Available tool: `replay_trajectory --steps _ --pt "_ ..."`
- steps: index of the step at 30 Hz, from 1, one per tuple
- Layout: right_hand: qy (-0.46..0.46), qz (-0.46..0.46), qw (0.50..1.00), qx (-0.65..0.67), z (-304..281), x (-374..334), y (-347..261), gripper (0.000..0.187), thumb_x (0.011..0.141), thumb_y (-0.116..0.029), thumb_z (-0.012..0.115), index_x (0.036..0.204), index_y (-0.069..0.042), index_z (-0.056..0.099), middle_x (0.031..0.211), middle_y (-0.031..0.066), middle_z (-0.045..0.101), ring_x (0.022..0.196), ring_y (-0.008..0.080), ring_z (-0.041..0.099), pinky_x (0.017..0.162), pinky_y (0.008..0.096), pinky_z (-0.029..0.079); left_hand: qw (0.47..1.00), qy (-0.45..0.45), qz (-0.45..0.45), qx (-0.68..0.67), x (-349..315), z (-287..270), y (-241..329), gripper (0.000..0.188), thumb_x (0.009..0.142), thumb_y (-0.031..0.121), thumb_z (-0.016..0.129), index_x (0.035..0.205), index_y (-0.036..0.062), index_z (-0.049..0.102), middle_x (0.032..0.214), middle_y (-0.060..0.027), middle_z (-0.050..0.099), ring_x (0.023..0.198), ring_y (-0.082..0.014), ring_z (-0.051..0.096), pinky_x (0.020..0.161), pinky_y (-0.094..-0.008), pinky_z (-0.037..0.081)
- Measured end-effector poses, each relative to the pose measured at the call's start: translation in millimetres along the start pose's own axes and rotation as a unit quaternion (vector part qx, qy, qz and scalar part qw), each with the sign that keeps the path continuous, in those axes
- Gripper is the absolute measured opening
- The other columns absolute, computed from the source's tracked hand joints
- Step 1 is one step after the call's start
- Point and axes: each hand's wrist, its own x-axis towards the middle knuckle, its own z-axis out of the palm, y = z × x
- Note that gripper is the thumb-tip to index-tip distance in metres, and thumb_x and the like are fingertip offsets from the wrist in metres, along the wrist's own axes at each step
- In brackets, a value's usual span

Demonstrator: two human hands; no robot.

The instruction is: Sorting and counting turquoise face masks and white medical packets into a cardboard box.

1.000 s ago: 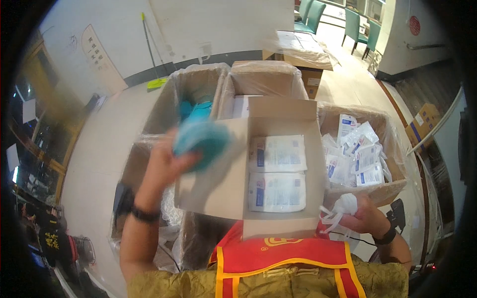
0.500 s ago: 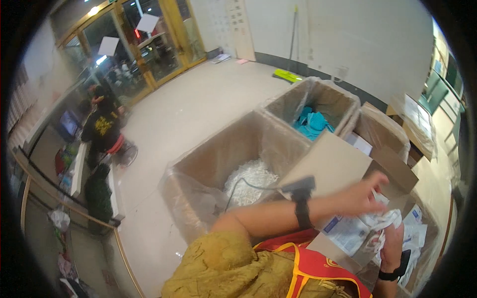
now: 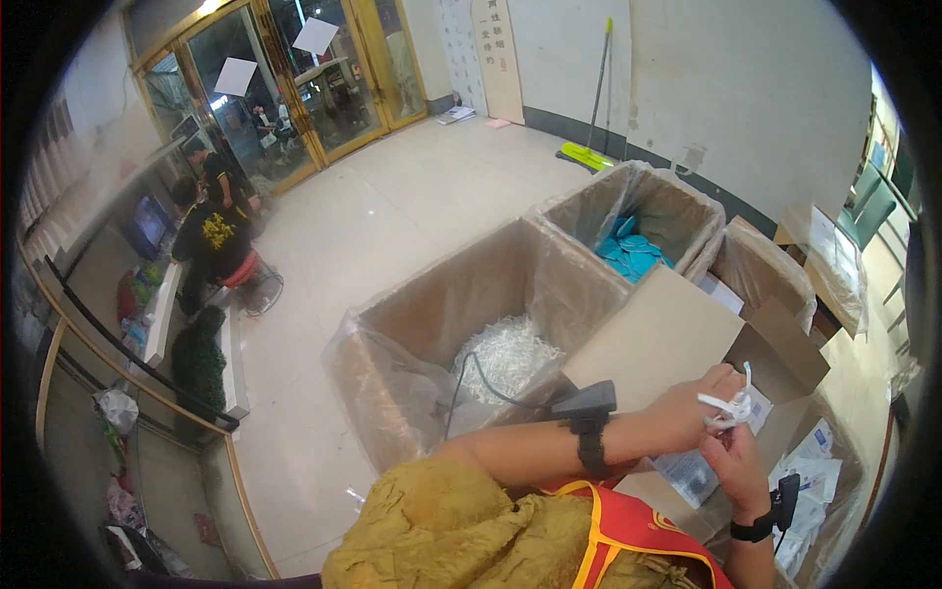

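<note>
My left hand [image 3: 687,407] and my right hand [image 3: 738,473] are close together over an open cardboard box [image 3: 780,348]. Both have their fingers closed on a small bundle of white strips [image 3: 728,410], whose loose ends stick out above the fingers. Whether the strips are cord or flat band is too small to tell. Below my hands, white printed packets [image 3: 687,477] lie in the box. More white packets [image 3: 812,469] sit in a plastic-lined carton at the right. A black strap with a small device is on each of my wrists.
A large lined carton [image 3: 442,285] holds a heap of white stringy pieces [image 3: 510,353]. Behind it, another lined carton [image 3: 677,196] contains turquoise flat pieces [image 3: 633,250]. A green mop [image 3: 587,157] leans against the wall. Two people [image 3: 211,236] are at a counter on the left.
My left hand has come down from above and its spread fingers have closed on the white strips. My right hand has shifted slightly left, bringing the hands together. The view has moved a little.
</note>
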Motion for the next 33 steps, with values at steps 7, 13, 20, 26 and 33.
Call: replay_trajectory --steps 7,13,20,26,33 --pt "-0.05 -0.068 0.996 0.009 9.8 -12.4 -13.2 0.071 0.084 -0.006 0.061 0.147 -0.001 0.028 0.134 0.0169 0.048 0.112 0.0218 0.057 0.095 0.0309 0.046 0.986 0.155 0.039 0.043 -18.1 -56.2 -51.7 0.026 0.078 0.0 0.059 0.104 0.0032 0.061 0.108 -0.0152 0.063 0.101 -0.032 0.061 0.087 -0.0389 0.05" --pt "0.018 -0.112 0.963 -0.246 -33.4 -17.5 -4.4 0.031 0.086 -0.009 0.061 0.116 0.0 0.06 0.106 0.0126 0.06 0.097 0.0213 0.059 0.082 0.0304 0.048 0.925 0.244 -0.128 0.263 -67.0 -182.4 -79.6 0.022 0.088 0.007 0.059 0.109 0.0033 0.061 0.102 -0.0133 0.065 0.096 -0.025 0.062 0.086 -0.0365 0.048" --pt "0.113 -0.169 0.924 -0.324 -66.6 16.3 13.7 0.023 0.09 -0.021 0.059 0.102 -0.002 0.064 0.096 0.0165 0.062 0.09 0.0326 0.06 0.08 0.0406 0.048 0.906 0.08 -0.236 0.341 -109.7 -212.1 -82.0 0.046 0.085 0.006 0.064 0.129 0.0019 0.052 0.121 -0.0133 0.06 0.113 -0.0235 0.056 0.096 -0.0358 0.045" --pt "0.071 -0.015 0.898 -0.434 -85.0 30.8 27.5 0.022 0.088 -0.018 0.058 0.101 -0.001 0.065 0.099 0.0164 0.063 0.097 0.0341 0.059 0.085 0.0413 0.047 0.951 0.129 -0.272 0.071 -50.8 -145.2 -60.2 0.018 0.091 0.008 0.061 0.107 -0.0013 0.063 0.098 -0.0056 0.066 0.091 -0.0125 0.06 0.081 -0.0257 0.048" --pt "0.075 0.094 0.813 -0.57 -102.6 97.5 89.0 0.045 0.068 -0.026 0.081 0.102 -0.002 0.066 0.099 0.018 0.066 0.094 0.0363 0.063 0.087 0.0434 0.05 0.989 -0.131 0.06 -0.015 -18.5 -16.7 13.0 0.015 0.08 0.002 0.063 0.094 0.0027 0.062 0.097 -0.0151 0.065 0.092 -0.0323 0.063 0.081 -0.039 0.05"
